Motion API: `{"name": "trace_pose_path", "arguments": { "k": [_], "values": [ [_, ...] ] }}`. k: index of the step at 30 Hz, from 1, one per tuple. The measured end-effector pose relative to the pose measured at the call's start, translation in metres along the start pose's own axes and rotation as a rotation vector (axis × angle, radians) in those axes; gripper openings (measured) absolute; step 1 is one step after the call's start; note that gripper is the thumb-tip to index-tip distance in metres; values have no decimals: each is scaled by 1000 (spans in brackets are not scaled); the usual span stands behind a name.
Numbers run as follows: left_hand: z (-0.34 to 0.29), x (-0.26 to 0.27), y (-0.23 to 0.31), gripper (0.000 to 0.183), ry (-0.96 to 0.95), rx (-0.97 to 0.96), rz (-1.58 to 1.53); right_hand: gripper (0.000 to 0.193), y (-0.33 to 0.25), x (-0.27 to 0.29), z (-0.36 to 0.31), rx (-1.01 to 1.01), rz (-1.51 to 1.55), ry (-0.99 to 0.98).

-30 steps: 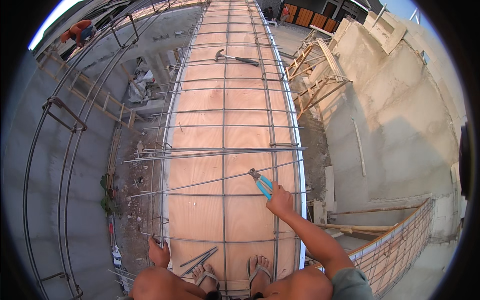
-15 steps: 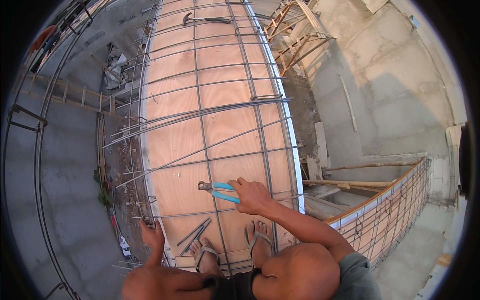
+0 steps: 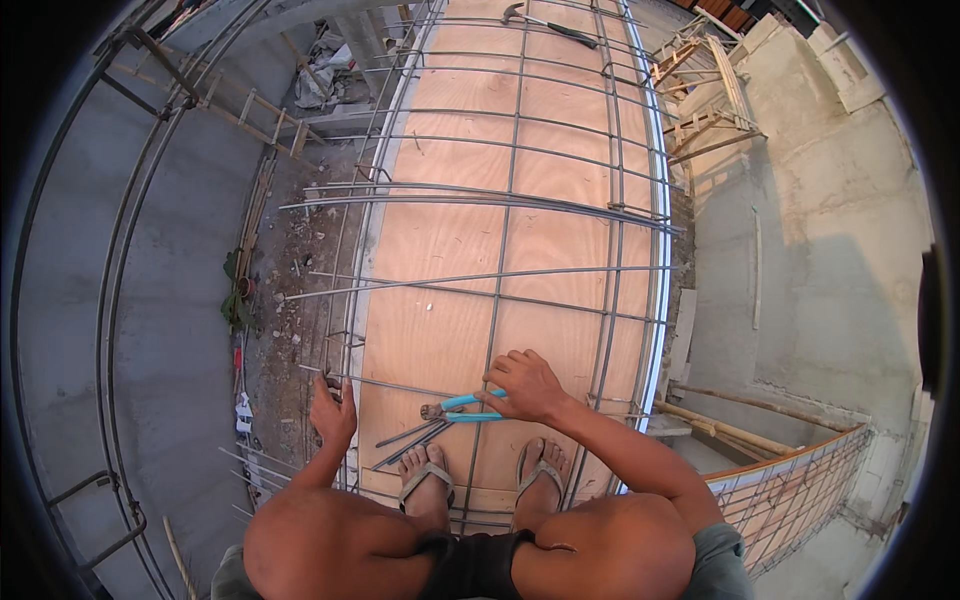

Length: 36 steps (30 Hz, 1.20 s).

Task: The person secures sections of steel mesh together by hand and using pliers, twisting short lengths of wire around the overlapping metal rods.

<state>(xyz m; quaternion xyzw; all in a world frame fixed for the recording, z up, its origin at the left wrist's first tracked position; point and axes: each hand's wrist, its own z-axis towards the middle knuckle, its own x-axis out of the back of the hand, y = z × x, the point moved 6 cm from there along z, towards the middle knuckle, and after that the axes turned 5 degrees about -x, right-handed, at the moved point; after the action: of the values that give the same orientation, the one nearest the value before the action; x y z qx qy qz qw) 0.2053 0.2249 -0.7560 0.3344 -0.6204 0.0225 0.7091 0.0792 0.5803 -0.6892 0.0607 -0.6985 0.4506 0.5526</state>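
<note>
My right hand (image 3: 527,387) grips the blue handles of a pair of end-cutting pincers (image 3: 470,407). The handles are spread apart, and the metal jaws point left, just above a few short cut steel bars (image 3: 415,442) by my left foot. At the left edge of the formwork, my left hand (image 3: 333,412) reaches up to the end of a crosswise rebar (image 3: 400,383). Its thumb and index finger are stretched out and apart beside the bars; the other fingers are partly hidden. My sandalled feet stand on the plywood (image 3: 440,335) under the rebar grid.
A hammer (image 3: 550,26) lies on the grid at the far end. Loose long bars (image 3: 480,200) lie across the middle. Left of the formwork is a drop to rubble-strewn ground (image 3: 300,270). At right stand bamboo poles (image 3: 725,430), another rebar mesh (image 3: 800,500) and wooden trestles (image 3: 715,85).
The view has turned, so the formwork appears further right. My right hand has brought the pincers nearer my feet, toward the short bars. My left hand stays at the left edge.
</note>
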Motion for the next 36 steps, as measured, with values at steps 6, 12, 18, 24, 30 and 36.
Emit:
{"name": "trace_pose_path", "arguments": {
  "k": [6, 12, 18, 24, 30, 36],
  "values": [
    [0, 2, -1, 43, -2, 35, 24, 14, 53, 89, 115, 93, -111, 426],
    [-2, 4, -5, 48, 3, 32, 29, 31, 127, 78, 190, -77, -442, 330],
    [-2, -3, -3, 53, 9, 26, 51, 32, 154, 40, 165, -154, -239, 223],
    [-2, 4, -2, 58, -37, 70, 52, 50, 98, 38, 142, -358, -57, -83],
    [-4, 3, -4, 58, -44, 67, 63, 52, 56, 5, 98, -269, 57, -234],
    [-5, 1, -7, 54, -11, 32, 51, 29, 29, -29, 60, -182, 80, -212]
  ]
}}
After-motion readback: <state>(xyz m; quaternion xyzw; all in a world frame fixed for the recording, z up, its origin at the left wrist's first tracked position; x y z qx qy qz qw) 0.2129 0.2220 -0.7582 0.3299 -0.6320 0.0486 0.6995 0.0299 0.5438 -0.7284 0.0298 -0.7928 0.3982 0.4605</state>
